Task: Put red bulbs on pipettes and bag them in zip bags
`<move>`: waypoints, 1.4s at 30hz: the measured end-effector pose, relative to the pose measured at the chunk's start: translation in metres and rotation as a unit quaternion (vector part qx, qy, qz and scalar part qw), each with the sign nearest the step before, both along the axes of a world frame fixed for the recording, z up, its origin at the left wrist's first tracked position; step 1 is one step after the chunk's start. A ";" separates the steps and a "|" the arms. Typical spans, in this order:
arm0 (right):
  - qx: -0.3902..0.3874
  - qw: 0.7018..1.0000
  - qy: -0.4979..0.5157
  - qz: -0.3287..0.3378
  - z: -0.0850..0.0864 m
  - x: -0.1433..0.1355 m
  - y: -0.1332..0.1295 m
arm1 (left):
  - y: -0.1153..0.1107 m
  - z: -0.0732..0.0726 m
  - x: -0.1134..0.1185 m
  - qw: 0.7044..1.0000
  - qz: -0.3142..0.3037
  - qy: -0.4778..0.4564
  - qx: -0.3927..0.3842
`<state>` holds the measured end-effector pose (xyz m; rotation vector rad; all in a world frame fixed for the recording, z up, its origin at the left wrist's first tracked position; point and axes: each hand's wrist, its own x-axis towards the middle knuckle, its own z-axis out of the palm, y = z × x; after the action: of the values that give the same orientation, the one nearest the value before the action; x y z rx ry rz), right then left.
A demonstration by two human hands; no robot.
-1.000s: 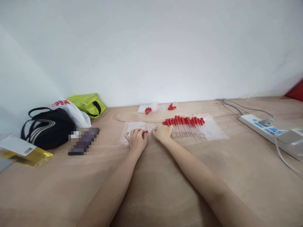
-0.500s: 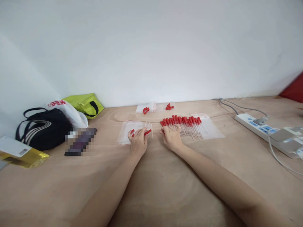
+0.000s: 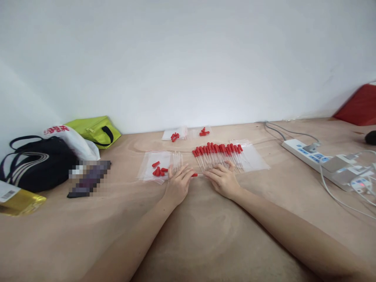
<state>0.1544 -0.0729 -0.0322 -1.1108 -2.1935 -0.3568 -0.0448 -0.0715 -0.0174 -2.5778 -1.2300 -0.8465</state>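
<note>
Between the fingertips of my left hand [image 3: 178,187] is a red rubber bulb [image 3: 194,175]. My right hand [image 3: 224,181] pinches a thin clear dropper tube [image 3: 201,175], mostly hidden by the fingers. Bulb and tube lie in line, end to end; whether the tube is inside the bulb I cannot tell. Left of my hands, loose red bulbs [image 3: 158,172] rest on clear zip bags [image 3: 144,167]. Several bare tubes [image 3: 178,158] lie just beyond my left fingers. Past my right hand, a row of red-topped droppers [image 3: 216,149] lies side by side, partly on another zip bag [image 3: 256,157].
Two zip bags with red bulbs [image 3: 175,137] lie near the wall. On the left are a black bag [image 3: 44,164], a green bag [image 3: 91,131], a blurred-out dark item [image 3: 89,180] and a yellow package [image 3: 25,201]. A power strip [image 3: 305,150] with cables stands right.
My hands have come together, the bulb in the left now meeting the tube in the right. The left hand has uncovered the loose bulbs. The view has shifted slightly right.
</note>
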 end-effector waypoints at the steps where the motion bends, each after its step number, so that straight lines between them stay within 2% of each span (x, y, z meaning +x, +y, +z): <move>1: -0.004 1.000 0.002 0.005 0.000 0.000 0.000 | 0.000 0.000 0.000 1.000 -0.003 -0.002 -0.002; 12: -0.024 0.997 0.018 0.071 -0.001 0.005 0.005 | -0.001 0.002 0.001 0.997 -0.057 -0.048 -0.005; 17: -0.013 0.997 0.019 0.073 -0.002 0.005 0.006 | -0.001 0.001 0.001 0.995 -0.081 -0.049 -0.008; 30: 0.003 0.997 0.022 0.080 -0.003 -0.007 0.000 | 0.000 -0.001 0.001 0.994 -0.085 -0.071 -0.008; 42: -0.038 0.998 -0.002 0.054 -0.002 -0.023 0.001 | -0.001 0.002 0.003 0.997 -0.069 -0.020 -0.003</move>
<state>0.1314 -0.0723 -0.0341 -1.0264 -2.2762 -0.2311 -0.0416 -0.0728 -0.0157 -2.6889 -1.0765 -0.9252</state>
